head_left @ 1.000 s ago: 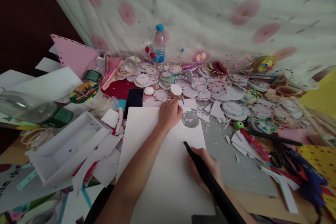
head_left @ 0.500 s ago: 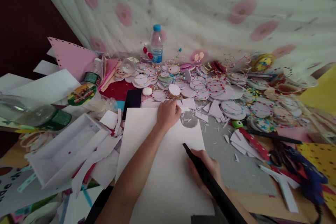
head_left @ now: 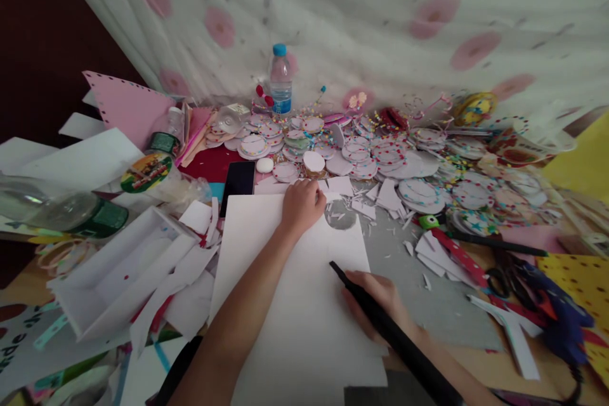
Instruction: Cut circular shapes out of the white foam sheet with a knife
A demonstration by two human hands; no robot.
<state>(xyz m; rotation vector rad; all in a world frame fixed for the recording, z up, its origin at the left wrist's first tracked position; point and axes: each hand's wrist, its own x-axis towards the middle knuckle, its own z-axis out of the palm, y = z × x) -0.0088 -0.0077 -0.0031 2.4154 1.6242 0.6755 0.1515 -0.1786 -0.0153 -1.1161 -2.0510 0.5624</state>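
Right hand wrapped round the black tool, long axis slanting over the white board, narrow tip pointing forward-left; left hand lies curled on the board, its grip unclear.

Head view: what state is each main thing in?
White rectangular sheet, flat, round cut-out near far right corner.
Bare left hand, half-curled, resting on sheet.
Bare right hand, gripping long black tool.
Clear blue-capped plastic bottle, upright, capped.
Large clear green-labelled bottle, lying sideways.
White rectangular box, open.
Black rectangular phone, screen dark.
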